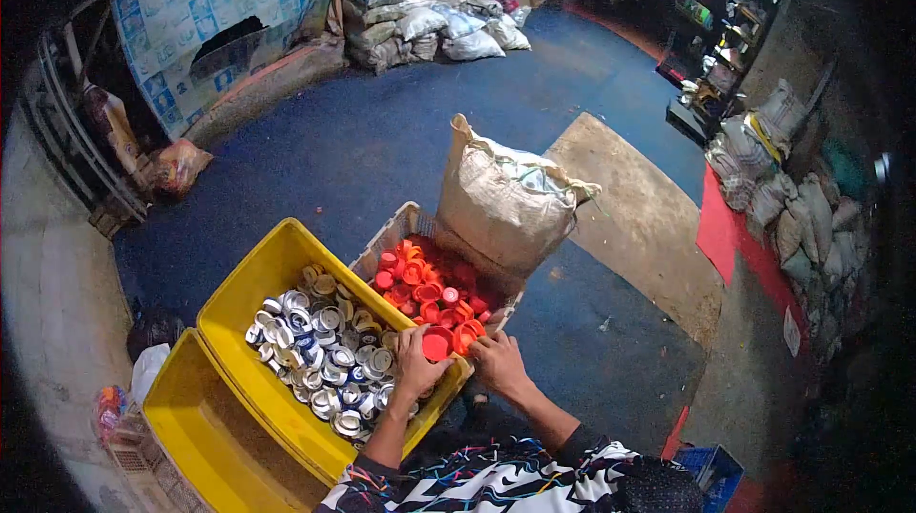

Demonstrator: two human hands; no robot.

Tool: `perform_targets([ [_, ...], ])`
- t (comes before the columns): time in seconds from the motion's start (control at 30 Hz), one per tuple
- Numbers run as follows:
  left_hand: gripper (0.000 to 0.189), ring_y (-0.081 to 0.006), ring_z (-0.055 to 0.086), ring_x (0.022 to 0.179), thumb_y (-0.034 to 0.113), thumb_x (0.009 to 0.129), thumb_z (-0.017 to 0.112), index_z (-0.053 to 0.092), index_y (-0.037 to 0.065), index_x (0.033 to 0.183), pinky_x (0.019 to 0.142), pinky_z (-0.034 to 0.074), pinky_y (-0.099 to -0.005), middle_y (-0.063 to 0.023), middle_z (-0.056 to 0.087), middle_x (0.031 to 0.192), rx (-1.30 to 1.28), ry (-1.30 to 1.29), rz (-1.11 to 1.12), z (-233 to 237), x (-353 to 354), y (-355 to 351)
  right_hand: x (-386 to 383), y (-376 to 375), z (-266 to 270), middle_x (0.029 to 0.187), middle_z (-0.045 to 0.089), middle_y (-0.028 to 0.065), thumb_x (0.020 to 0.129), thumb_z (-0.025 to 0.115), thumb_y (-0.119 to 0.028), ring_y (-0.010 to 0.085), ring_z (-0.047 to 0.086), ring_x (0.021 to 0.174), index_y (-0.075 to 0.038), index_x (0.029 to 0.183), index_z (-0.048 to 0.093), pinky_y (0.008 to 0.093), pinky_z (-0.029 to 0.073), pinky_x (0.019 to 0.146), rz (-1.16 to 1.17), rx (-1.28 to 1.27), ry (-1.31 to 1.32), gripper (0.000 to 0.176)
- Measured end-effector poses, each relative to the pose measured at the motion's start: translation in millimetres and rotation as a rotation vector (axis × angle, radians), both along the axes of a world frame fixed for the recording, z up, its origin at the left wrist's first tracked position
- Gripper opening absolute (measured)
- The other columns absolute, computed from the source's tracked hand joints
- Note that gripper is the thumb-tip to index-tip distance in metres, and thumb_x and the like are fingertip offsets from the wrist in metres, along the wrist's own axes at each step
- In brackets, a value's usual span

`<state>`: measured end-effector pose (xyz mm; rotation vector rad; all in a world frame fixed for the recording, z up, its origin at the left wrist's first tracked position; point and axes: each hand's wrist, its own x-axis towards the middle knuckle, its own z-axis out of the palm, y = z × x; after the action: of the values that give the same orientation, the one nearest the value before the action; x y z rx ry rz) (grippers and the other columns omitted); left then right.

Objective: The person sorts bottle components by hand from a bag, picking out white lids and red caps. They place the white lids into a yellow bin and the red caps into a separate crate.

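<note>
My left hand [417,367] is closed on a round red plastic cap [437,343], held flat side up above the yellow tub's near corner. Just to its right, my right hand [500,361] has its fingers curled beside an orange-red cap [466,335]; what lies between its fingertips is hidden. Many red caps [412,272] fill a pale crate [408,214] in front of my hands. White and blue caps [326,360] lie heaped in the yellow tub [291,238] on the left.
A full woven sack [506,198] stands at the crate's far side. A second yellow tub [181,389] sits farther left. Stacked sacks [429,21] line the back, with more sacks [797,217] at right. A blue crate [711,475] is at lower right.
</note>
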<state>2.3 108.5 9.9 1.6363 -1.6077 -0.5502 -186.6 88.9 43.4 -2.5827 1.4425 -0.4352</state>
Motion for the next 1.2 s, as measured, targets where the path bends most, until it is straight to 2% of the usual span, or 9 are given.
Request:
perform_targets([
  [0.2, 0.081, -0.0341, 0.045, 0.115, 0.027, 0.056, 0.087, 0.049, 0.005, 0.124, 0.103, 0.032, -0.0445, -0.0174, 0.048, 0.122, 0.019, -0.021, 0.059, 1, -2, -60, -8, -75, -3, 0.092, 0.063, 0.0054, 0.076, 0.061, -0.017, 0.0294, 0.055, 0.092, -0.013, 0.094, 0.062, 0.0432, 0.043, 0.073, 0.114, -0.013, -0.012, 0.018],
  [0.3, 0.103, -0.0369, 0.040, 0.122, 0.026, 0.056, 0.088, 0.034, 0.005, 0.141, 0.107, 0.027, -0.0499, -0.0195, 0.043, 0.132, -0.020, -0.133, 0.162, -5, 7, -118, -4, -136, 1, 0.094, 0.062, 0.0057, 0.077, 0.061, -0.017, 0.0286, 0.055, 0.091, -0.013, 0.098, 0.061, 0.0428, 0.043, 0.074, 0.171, -0.093, 0.001, 0.021],
  [0.37, 0.116, -0.0405, 0.030, 0.130, 0.030, 0.056, 0.089, 0.022, 0.003, 0.146, 0.108, 0.025, -0.0520, -0.0220, 0.034, 0.139, 0.087, -0.205, 0.314, 26, 4, -143, 1, -175, 5, 0.096, 0.063, 0.0101, 0.074, 0.066, -0.014, 0.0324, 0.057, 0.087, -0.011, 0.104, 0.062, 0.0445, 0.045, 0.072, 0.190, -0.060, -0.163, 0.030],
  [0.47, 0.103, -0.0395, 0.035, 0.126, 0.032, 0.061, 0.087, 0.030, 0.003, 0.142, 0.106, 0.029, -0.0503, -0.0210, 0.038, 0.136, 0.093, -0.238, 0.484, 21, 11, -166, -2, -212, 0, 0.108, 0.064, 0.0151, 0.077, 0.067, -0.015, 0.0359, 0.060, 0.097, -0.006, 0.115, 0.061, 0.0439, 0.048, 0.084, 0.169, 0.085, -0.310, 0.040],
  [0.57, 0.083, -0.0379, 0.043, 0.119, 0.030, 0.065, 0.084, 0.044, 0.003, 0.133, 0.104, 0.030, -0.0486, -0.0194, 0.049, 0.126, -0.018, -0.220, 0.505, 11, 16, -160, -8, -218, -2, 0.100, 0.065, 0.0134, 0.074, 0.067, -0.013, 0.0349, 0.061, 0.089, -0.008, 0.112, 0.062, 0.0452, 0.051, 0.077, 0.184, 0.054, -0.327, 0.038],
  [0.7, 0.051, -0.0356, 0.052, 0.105, 0.028, 0.070, 0.080, 0.059, 0.005, 0.110, 0.093, 0.039, -0.0457, -0.0168, 0.059, 0.107, 0.042, -0.252, 0.532, 16, 14, -138, -9, -206, -2, 0.098, 0.066, 0.0145, 0.075, 0.066, -0.014, 0.0359, 0.062, 0.091, -0.008, 0.105, 0.066, 0.0444, 0.051, 0.079, 0.177, 0.168, -0.285, 0.030],
  [0.93, 0.014, -0.0360, 0.059, 0.081, 0.017, 0.078, 0.071, 0.065, 0.004, 0.080, 0.074, 0.045, -0.0449, -0.0159, 0.063, 0.084, -0.009, -0.086, 0.654, 1, 11, -55, -12, -166, -11, 0.097, 0.065, 0.0179, 0.080, 0.065, -0.013, 0.0371, 0.061, 0.092, -0.004, 0.105, 0.064, 0.0442, 0.050, 0.079, 0.214, 0.208, -0.366, 0.027],
  [1.13, 0.030, -0.0340, 0.061, 0.062, 0.028, 0.083, 0.071, 0.064, 0.001, 0.071, 0.057, 0.045, -0.0438, -0.0160, 0.062, 0.067, -0.162, 0.074, 0.927, 28, -3, 102, 21, -76, -4, 0.095, 0.064, 0.0206, 0.077, 0.068, -0.015, 0.0393, 0.062, 0.089, -0.007, 0.104, 0.065, 0.0441, 0.049, 0.077, 0.409, 0.403, -0.179, 0.028],
  [1.2, 0.035, -0.0329, 0.060, 0.057, 0.035, 0.084, 0.069, 0.067, 0.002, 0.072, 0.053, 0.043, -0.0412, -0.0170, 0.061, 0.064, 0.113, 0.055, 1.044, 3, 2, 170, 44, -36, -25, 0.094, 0.065, 0.0203, 0.076, 0.069, -0.015, 0.0395, 0.062, 0.088, -0.006, 0.103, 0.065, 0.0438, 0.050, 0.075, 0.570, 0.392, -0.272, 0.029],
])
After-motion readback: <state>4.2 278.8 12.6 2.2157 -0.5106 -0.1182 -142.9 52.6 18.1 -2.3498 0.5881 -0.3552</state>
